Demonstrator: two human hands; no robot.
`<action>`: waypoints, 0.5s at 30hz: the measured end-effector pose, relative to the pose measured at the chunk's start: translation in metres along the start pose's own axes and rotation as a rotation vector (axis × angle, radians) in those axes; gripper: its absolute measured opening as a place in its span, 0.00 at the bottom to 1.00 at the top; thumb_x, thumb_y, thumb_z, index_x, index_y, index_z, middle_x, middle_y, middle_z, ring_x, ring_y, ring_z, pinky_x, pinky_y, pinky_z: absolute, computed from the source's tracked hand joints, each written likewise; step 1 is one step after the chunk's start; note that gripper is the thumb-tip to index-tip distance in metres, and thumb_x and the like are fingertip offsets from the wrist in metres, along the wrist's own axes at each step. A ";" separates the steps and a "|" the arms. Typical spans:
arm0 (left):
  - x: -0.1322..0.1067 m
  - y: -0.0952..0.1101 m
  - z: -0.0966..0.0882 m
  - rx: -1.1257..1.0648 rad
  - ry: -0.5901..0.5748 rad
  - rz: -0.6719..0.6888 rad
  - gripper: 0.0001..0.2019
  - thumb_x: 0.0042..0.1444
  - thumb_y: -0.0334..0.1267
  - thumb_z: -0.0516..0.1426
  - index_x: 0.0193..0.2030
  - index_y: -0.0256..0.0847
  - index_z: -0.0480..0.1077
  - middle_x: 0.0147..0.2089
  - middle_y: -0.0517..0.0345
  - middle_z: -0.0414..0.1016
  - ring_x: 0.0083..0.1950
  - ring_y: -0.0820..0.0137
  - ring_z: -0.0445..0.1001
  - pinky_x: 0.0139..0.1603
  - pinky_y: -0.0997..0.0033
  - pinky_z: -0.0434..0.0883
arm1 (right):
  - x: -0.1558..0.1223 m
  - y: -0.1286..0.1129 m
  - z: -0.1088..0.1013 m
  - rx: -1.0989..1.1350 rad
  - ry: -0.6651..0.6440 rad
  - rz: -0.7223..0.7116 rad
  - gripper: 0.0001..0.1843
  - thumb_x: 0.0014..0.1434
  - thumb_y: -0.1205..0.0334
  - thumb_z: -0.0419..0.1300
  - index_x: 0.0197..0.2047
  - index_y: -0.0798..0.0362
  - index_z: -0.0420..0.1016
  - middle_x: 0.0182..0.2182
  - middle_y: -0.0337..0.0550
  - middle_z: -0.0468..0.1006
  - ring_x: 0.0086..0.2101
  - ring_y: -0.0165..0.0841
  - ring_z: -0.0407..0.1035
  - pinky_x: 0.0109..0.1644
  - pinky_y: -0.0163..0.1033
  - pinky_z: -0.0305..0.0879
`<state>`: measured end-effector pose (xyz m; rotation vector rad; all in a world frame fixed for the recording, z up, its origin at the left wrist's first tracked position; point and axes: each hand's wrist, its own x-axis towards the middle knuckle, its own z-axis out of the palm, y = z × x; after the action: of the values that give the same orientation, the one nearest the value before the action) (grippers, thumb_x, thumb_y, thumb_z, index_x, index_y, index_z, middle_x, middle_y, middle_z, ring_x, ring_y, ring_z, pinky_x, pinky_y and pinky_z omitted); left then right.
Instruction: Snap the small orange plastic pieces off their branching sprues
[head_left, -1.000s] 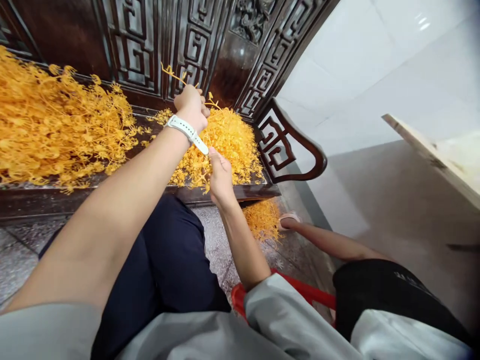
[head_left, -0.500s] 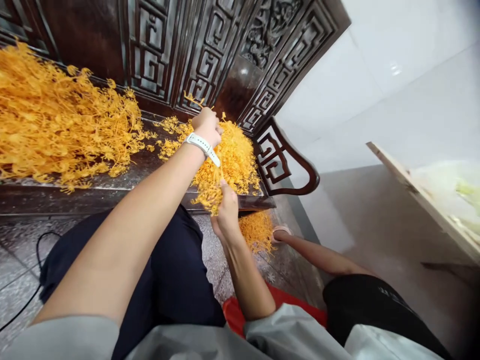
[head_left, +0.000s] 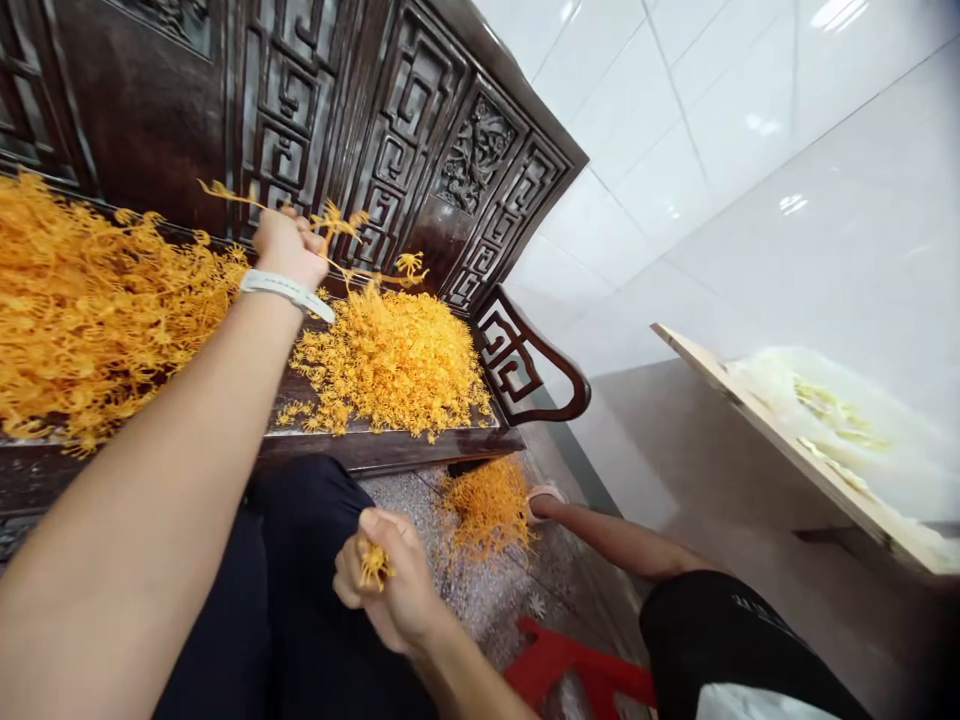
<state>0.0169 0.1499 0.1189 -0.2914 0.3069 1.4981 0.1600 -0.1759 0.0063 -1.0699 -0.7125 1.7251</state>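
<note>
My left hand [head_left: 289,243], with a white watch band at the wrist, is closed on an orange plastic sprig [head_left: 339,228] held above the dark wooden bench [head_left: 390,447]. The sprig's branches stick out to both sides of the fist. My right hand [head_left: 390,577] is low over my dark trousers, closed on a small orange plastic piece [head_left: 371,563]. A heap of small orange pieces [head_left: 394,362] lies on the bench seat between the two hands. A larger pile of orange sprigs [head_left: 90,300] covers the bench at the left.
More orange pieces [head_left: 487,505] lie on the speckled floor under the bench's end. The carved bench armrest [head_left: 529,365] curls at the right. A red stool [head_left: 577,670] shows below. A wooden board [head_left: 795,450] with a pale bag stands at the right, before a white tiled wall.
My left hand has lifted a sprig up and to the left, away from the small heap. My right hand has dropped from the heap to my lap with an orange piece.
</note>
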 end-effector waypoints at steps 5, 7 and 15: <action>0.000 0.031 -0.002 0.049 -0.080 0.095 0.21 0.82 0.33 0.41 0.33 0.39 0.60 0.20 0.67 0.53 0.16 0.83 0.41 0.15 0.85 0.42 | 0.022 -0.049 -0.025 -0.132 -0.103 -0.169 0.24 0.58 0.42 0.72 0.26 0.50 0.71 0.16 0.29 0.55 0.18 0.23 0.45 0.23 0.32 0.45; -0.003 0.028 -0.006 0.078 -0.074 0.162 0.21 0.80 0.29 0.41 0.32 0.41 0.60 0.19 0.66 0.54 0.16 0.81 0.41 0.15 0.81 0.43 | 0.053 -0.089 -0.037 -0.136 -0.155 -0.278 0.21 0.61 0.45 0.72 0.29 0.51 0.72 0.17 0.28 0.55 0.18 0.22 0.44 0.22 0.30 0.46; -0.024 0.007 0.002 0.177 -0.143 0.124 0.18 0.75 0.22 0.44 0.32 0.40 0.60 0.19 0.68 0.52 0.14 0.82 0.42 0.15 0.75 0.44 | 0.187 -0.154 -0.059 -0.232 0.443 -0.480 0.39 0.52 0.55 0.77 0.63 0.48 0.68 0.53 0.46 0.76 0.38 0.27 0.72 0.39 0.32 0.72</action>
<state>0.0087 0.1290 0.1293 -0.0235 0.3456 1.5933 0.2463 0.0550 0.0438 -1.2618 -0.8125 0.9718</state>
